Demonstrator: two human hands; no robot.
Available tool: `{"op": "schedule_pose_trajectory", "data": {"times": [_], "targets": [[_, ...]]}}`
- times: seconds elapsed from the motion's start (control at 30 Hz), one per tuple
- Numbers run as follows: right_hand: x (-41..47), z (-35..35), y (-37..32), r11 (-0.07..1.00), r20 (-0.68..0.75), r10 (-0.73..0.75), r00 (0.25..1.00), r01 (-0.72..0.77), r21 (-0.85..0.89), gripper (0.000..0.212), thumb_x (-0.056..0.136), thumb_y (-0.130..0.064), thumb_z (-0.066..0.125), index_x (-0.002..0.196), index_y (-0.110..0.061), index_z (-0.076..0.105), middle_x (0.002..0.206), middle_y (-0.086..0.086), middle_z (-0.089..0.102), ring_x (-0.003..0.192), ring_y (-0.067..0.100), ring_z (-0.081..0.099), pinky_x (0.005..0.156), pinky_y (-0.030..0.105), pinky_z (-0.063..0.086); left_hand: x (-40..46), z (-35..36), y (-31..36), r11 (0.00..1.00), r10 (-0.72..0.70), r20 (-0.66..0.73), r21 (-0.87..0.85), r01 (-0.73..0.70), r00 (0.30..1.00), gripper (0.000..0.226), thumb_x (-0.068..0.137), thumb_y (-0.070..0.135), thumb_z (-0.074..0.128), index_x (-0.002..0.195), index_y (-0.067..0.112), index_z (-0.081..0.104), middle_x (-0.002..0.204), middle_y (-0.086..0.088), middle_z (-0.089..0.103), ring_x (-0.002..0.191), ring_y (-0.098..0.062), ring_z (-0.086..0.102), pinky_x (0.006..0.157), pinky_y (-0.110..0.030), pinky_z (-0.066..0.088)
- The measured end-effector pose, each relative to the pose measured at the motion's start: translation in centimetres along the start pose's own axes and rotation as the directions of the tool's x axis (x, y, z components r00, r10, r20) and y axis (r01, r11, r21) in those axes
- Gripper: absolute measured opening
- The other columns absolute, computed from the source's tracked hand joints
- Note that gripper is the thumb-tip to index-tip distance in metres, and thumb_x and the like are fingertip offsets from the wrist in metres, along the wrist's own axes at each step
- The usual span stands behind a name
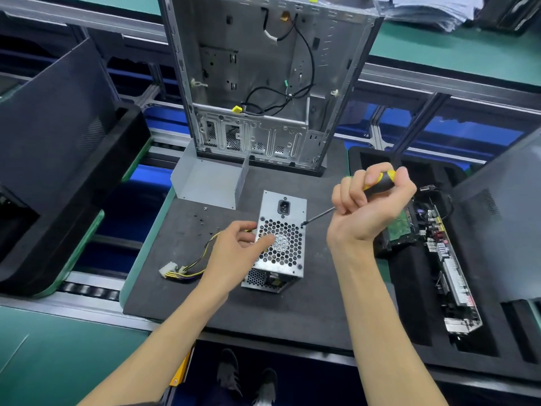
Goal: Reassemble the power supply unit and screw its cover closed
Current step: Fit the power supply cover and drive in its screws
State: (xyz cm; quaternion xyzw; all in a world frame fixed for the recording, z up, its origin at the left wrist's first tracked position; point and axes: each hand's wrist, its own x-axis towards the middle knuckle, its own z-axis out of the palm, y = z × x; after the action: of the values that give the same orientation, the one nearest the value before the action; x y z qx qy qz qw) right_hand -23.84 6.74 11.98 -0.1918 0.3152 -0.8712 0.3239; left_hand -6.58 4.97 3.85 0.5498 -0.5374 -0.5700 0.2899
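Head view shows the power supply unit (279, 244) standing on a dark foam mat (263, 306) on the table (58, 341), its honeycomb fan grille and power socket facing up toward the camera. Left hand (237, 250) rests against the unit's left side: the thumb lies flat on the grille, the other fingers (247, 227) curl loosely at the upper left edge, bracing the casing rather than closing round it. Right hand (370, 206) is clenched tight round the black-and-yellow handle of a screwdriver (377, 181), held above and to the right of the unit; the shaft slopes down to the left and its tip meets a screw at the grille's upper right corner (302, 225). A bundle of yellow and black wires with a white connector (168, 271) trails from the unit's left side across the mat. Several small loose screws (201, 221) lie on the mat beyond the left hand. A bent grey metal cover (209, 180) sits just behind the unit, apart from it. Behind that stands an open computer chassis (263, 83) containing black cables and a yellow connector. To the right, a black foam tray (415, 332) holds a circuit board (448, 259) on edge in one slot; which parts share that slot cannot be told.
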Motion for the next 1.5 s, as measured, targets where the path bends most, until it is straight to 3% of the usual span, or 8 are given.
{"op": "schedule_pose_trajectory", "data": {"times": [0.2, 0.77, 0.9, 1.03, 1.13, 1.27, 1.4, 1.5], "targets": [[0.2, -0.3, 0.3, 0.992, 0.103, -0.037, 0.994, 0.049, -0.114, 0.033, 0.093, -0.032, 0.036, 0.064, -0.018, 0.041, 0.047, -0.006, 0.021, 0.041, 0.013, 0.011, 0.047, 0.024, 0.015, 0.0, 0.4, -0.6, 0.996, 0.036, -0.032, -0.082, -0.039, 0.999, 0.035, 0.083, 0.027, 0.083, 0.113, 0.021, 0.067, 0.085, 0.011, 0.077, 0.079, -0.005, 0.074, 0.066, -0.012, 0.053], [-0.5, -0.7, 2.0, 0.948, 0.287, 0.014, 0.958, 0.078, -0.307, 0.035, 0.098, -0.039, 0.037, 0.072, -0.019, 0.049, 0.053, -0.004, 0.029, 0.047, 0.019, 0.019, 0.049, 0.026, 0.02, 0.0, 0.7, -0.9, 0.993, 0.067, -0.046, -0.096, -0.071, 0.997, 0.033, 0.083, 0.023, 0.083, 0.113, 0.017, 0.069, 0.087, 0.01, 0.077, 0.081, -0.005, 0.074, 0.069, -0.012, 0.053], [-0.9, -0.7, 1.7, 0.896, 0.361, 0.04, 0.932, 0.126, -0.425, 0.032, 0.099, -0.033, 0.036, 0.085, -0.014, 0.057, 0.062, 0.006, 0.042, 0.053, 0.024, 0.038, 0.054, 0.033, 0.031, -0.1, 0.7, -0.9, 0.993, 0.073, -0.054, -0.091, -0.077, 0.996, 0.034, 0.083, 0.023, 0.083, 0.113, 0.017, 0.069, 0.089, 0.011, 0.077, 0.081, -0.004, 0.073, 0.07, -0.013, 0.053], [-0.6, -0.3, 0.8, 0.902, 0.383, 0.047, 0.923, 0.125, -0.413, 0.012, 0.099, -0.021, 0.05, 0.092, -0.012, 0.044, 0.076, 0.014, 0.063, 0.059, 0.025, 0.059, 0.057, 0.026, 0.047, -0.2, 0.8, -0.9, 0.993, 0.076, -0.063, -0.091, -0.081, 0.995, 0.034, 0.083, 0.023, 0.083, 0.114, 0.017, 0.069, 0.088, 0.012, 0.077, 0.082, -0.004, 0.073, 0.07, -0.013, 0.053], [-0.3, -0.3, 0.6, 0.899, 0.418, 0.082, 0.905, 0.114, -0.423, 0.016, 0.099, -0.022, 0.053, 0.098, -0.013, 0.039, 0.062, 0.019, 0.046, 0.052, 0.017, 0.043, 0.052, 0.024, 0.036, -0.2, 0.9, -0.9, 0.992, 0.075, -0.066, -0.098, -0.081, 0.995, 0.034, 0.083, 0.022, 0.082, 0.114, 0.016, 0.069, 0.087, 0.012, 0.077, 0.081, -0.004, 0.073, 0.068, -0.012, 0.052], [0.0, -0.8, 0.8, 0.856, 0.445, 0.185, 0.876, 0.079, -0.51, 0.032, 0.108, -0.029, 0.033, 0.121, -0.015, 0.059, 0.076, 0.003, 0.049, 0.068, 0.016, 0.042, 0.063, 0.027, 0.036, -0.3, 0.7, -0.8, 0.991, 0.068, -0.069, -0.108, -0.075, 0.995, 0.034, 0.084, 0.023, 0.082, 0.115, 0.017, 0.069, 0.087, 0.01, 0.077, 0.083, -0.005, 0.073, 0.068, -0.011, 0.052], [0.0, -0.9, 0.6, 0.863, 0.457, 0.174, 0.872, 0.089, -0.497, 0.015, 0.106, -0.016, 0.046, 0.114, -0.011, 0.057, 0.092, 0.001, 0.065, 0.081, 0.017, 0.063, 0.071, 0.017, 0.047, -0.4, 0.7, -0.8, 0.992, 0.065, -0.074, -0.105, -0.073, 0.995, 0.034, 0.084, 0.025, 0.082, 0.114, 0.018, 0.069, 0.087, 0.007, 0.077, 0.083, -0.005, 0.073, 0.067, -0.009, 0.051], [0.1, -0.9, 0.6, 0.865, 0.448, 0.156, 0.88, 0.097, -0.492, 0.009, 0.101, -0.015, 0.057, 0.105, -0.015, 0.049, 0.076, -0.006, 0.063, 0.066, 0.012, 0.057, 0.064, 0.019, 0.046, -0.5, 0.8, -0.7, 0.991, 0.064, -0.077, -0.111, -0.073, 0.995, 0.032, 0.084, 0.022, 0.082, 0.113, 0.017, 0.069, 0.085, 0.009, 0.077, 0.081, -0.004, 0.073, 0.067, -0.009, 0.051]]}}
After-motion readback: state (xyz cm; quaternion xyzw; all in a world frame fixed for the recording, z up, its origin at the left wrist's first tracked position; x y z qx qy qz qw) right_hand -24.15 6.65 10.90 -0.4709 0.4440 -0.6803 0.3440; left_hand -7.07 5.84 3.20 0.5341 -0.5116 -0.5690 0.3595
